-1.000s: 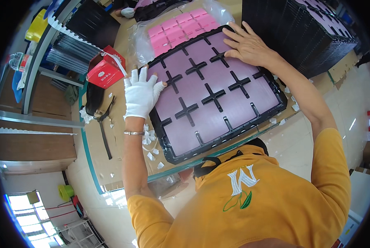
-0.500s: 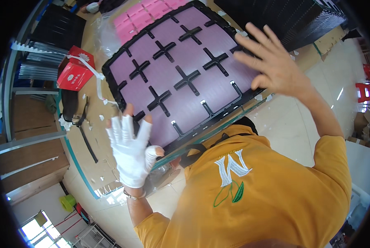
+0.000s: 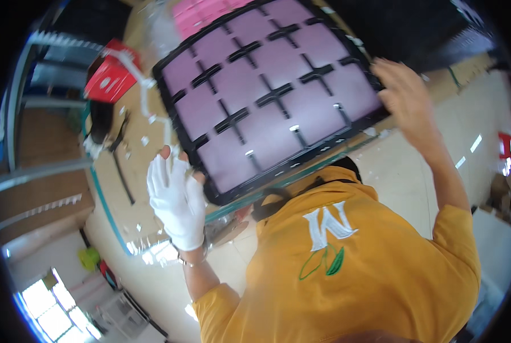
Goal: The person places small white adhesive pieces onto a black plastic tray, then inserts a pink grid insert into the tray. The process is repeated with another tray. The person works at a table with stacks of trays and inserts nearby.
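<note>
A large rectangular black plastic frame [image 3: 335, 137] lies on the table, with purple sheet panels [image 3: 238, 154] and black cross-shaped ribs [image 3: 273, 95] across it. Its near rail carries several small upright clips. My left hand [image 3: 177, 201], in a white glove with bare fingertips, is at the frame's near left corner. Its fingers are stretched out and a little apart, close against the side rail. My bare right hand [image 3: 408, 97] is at the right side rail with fingers extended and smeared by motion. Whether it touches or presses the rail is hard to tell.
Pink sheets [image 3: 201, 14] lie behind the frame. On the left of the brown table [image 3: 131, 171] are a red box [image 3: 113, 74], a white strip [image 3: 144, 94], a black strip [image 3: 123, 177] and white scraps. A dark stack [image 3: 415, 34] stands at the far right, metal shelving [image 3: 44, 103] at left.
My right hand has come down from above the panel to its right rail, fingers closer together. My left hand has moved off the corner to its outer side. The view has shifted.
</note>
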### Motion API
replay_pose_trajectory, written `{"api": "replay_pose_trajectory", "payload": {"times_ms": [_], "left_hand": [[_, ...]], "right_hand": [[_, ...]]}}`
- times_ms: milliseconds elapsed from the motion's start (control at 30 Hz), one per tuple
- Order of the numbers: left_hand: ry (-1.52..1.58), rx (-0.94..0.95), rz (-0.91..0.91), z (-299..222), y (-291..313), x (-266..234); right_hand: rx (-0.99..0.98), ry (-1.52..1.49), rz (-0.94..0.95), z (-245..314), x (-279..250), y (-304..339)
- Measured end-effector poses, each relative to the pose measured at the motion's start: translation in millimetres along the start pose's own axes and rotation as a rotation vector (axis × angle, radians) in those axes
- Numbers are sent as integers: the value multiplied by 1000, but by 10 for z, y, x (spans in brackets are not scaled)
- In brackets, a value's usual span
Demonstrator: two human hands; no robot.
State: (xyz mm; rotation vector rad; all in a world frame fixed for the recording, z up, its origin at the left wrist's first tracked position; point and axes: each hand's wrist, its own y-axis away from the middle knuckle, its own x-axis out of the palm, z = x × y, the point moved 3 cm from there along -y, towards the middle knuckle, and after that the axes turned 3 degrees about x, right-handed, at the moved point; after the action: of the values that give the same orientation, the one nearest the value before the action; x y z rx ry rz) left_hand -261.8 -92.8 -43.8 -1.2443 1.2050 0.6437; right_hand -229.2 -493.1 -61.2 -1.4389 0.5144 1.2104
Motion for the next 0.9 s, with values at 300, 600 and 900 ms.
{"api": "replay_pose_trajectory", "payload": {"times_ms": [300, 600, 900], "left_hand": [[922, -742, 51, 479, 287, 348], [1020, -543, 17, 819, 461, 612], [1680, -647, -126, 396, 66, 108]], "right_hand": [[709, -744, 292, -591, 370, 35], [695, -712, 273, -366, -50, -354], [362, -507, 74, -294, -1060, -1049]]}}
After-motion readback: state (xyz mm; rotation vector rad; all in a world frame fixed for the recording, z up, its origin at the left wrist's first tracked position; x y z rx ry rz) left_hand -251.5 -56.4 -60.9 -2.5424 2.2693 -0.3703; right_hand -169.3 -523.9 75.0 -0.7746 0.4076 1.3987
